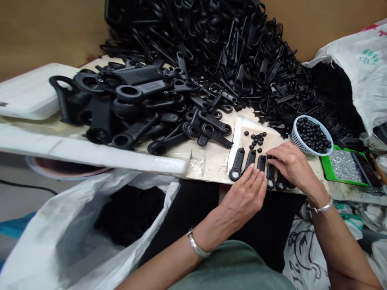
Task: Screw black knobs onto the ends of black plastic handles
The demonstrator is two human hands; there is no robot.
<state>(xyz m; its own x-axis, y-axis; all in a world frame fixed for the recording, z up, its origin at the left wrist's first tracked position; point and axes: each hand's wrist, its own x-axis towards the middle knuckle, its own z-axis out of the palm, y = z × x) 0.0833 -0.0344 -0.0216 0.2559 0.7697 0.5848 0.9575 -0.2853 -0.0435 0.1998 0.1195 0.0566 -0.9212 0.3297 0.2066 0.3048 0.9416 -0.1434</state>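
Head view: I count five handles at the bench's near edge; left grip flat, spread atop them; right grip's hold I cannot tell.

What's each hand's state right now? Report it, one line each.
Left hand: open, flat, fingertips on the row of black plastic handle pieces.
Right hand: fingers curled over the same row; a grip cannot be told.

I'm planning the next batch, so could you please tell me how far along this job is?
Done: several handles lie in a row. In hand: left hand and right hand rest on that row, beside loose beads. Left: the big pile behind looks untouched.
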